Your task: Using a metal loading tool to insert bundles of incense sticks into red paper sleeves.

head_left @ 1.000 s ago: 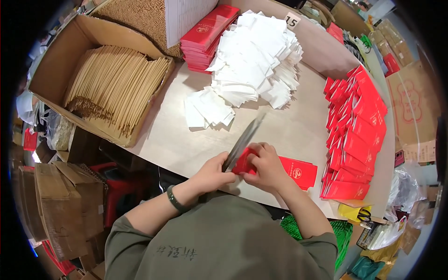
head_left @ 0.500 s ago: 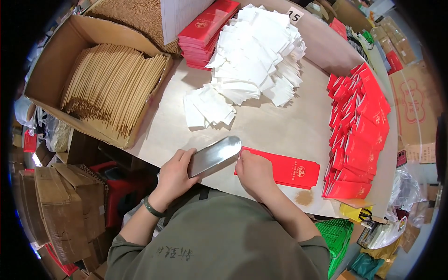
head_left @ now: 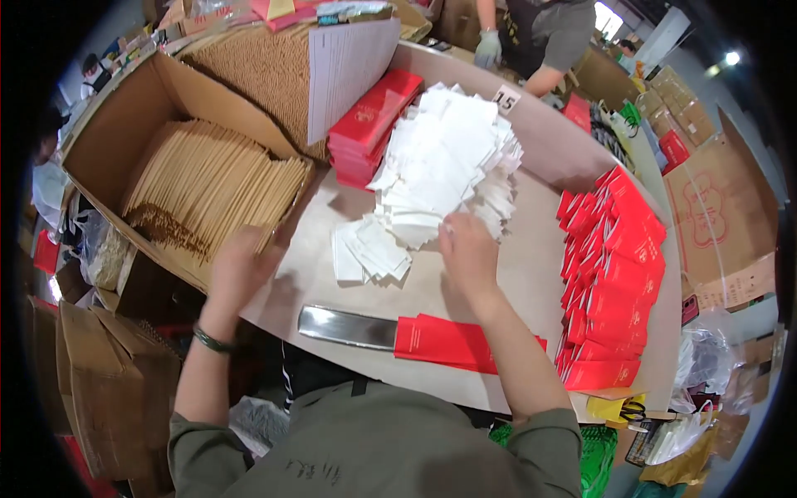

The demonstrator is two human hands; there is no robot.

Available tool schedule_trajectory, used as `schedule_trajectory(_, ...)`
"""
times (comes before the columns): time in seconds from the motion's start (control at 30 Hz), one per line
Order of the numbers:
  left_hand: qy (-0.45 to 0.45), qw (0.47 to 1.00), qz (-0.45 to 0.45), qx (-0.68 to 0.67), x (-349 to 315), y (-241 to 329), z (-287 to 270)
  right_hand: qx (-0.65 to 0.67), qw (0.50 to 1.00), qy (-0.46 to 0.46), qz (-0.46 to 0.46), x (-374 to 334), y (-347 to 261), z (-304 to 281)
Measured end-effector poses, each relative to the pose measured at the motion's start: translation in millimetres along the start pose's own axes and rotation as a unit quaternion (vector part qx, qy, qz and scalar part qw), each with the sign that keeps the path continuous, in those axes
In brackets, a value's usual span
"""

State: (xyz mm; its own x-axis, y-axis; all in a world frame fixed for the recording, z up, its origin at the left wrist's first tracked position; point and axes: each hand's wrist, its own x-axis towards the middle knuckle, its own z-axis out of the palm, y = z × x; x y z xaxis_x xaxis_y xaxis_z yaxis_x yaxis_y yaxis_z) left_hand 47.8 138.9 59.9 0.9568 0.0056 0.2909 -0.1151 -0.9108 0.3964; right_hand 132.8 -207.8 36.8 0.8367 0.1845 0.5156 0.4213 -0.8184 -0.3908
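At the left edge of the pale tabletop (head_left: 531, 257), the near right corner of an open brown cardboard box (head_left: 112, 141) is met by the left hand (head_left: 239, 270). Thin tan wooden sticks (head_left: 216, 183) are packed inside, aslant, their long axis running from the far side toward the near one; their near ends are reached more closely by the left hand than by the right. The right hand (head_left: 471, 259), fingers curled together, is placed at the near edge of a loose heap of white paper packets (head_left: 440, 158). Whether anything is pinched by either hand cannot be told, since the left fingers are blurred and the right fingertips are lost against white.

Between the forearms, along the near edge, a long silver metal trough (head_left: 349, 326) is laid left to right, untouched, its right end met by flat red paper sleeves (head_left: 448, 342). Along the right edge, overlapping red paper packs (head_left: 614, 282) are piled.
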Motion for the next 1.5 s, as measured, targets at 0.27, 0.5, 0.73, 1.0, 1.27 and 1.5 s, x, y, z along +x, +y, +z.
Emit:
schedule_trajectory(0.27,-0.003,0.984,-0.121,0.127,-3.4,-129.2,14.9,-0.043,0.996,-0.058,0.055,14.2,43.5,28.8)
schedule_trajectory(0.5,0.039,0.991,-0.06,0.116,6.5,-128.4,4.7,0.077,0.967,-0.149,-0.193,-44.8,-22.2,-1.2)
schedule_trajectory(0.73,0.141,0.986,-0.08,-0.035,-22.8,-82.9,5.7,0.104,0.948,-0.24,-0.179,-104.9,-58.1,8.0)
schedule_trajectory(1.0,-0.336,0.918,-0.137,-0.162,-50.2,-2.5,15.8,0.13,0.945,-0.275,-0.119,-130.5,-27.5,-26.8)
schedule_trajectory(1.27,-0.115,0.968,0.05,-0.218,-57.8,87.8,100.3,0.094,0.962,-0.242,-0.089,-132.2,-39.8,-10.1)
schedule_trajectory(1.5,-0.157,0.92,-0.05,-0.356,-70.1,119.6,126.5,0.071,0.969,-0.214,-0.104,-143.3,-32.7,-0.7)
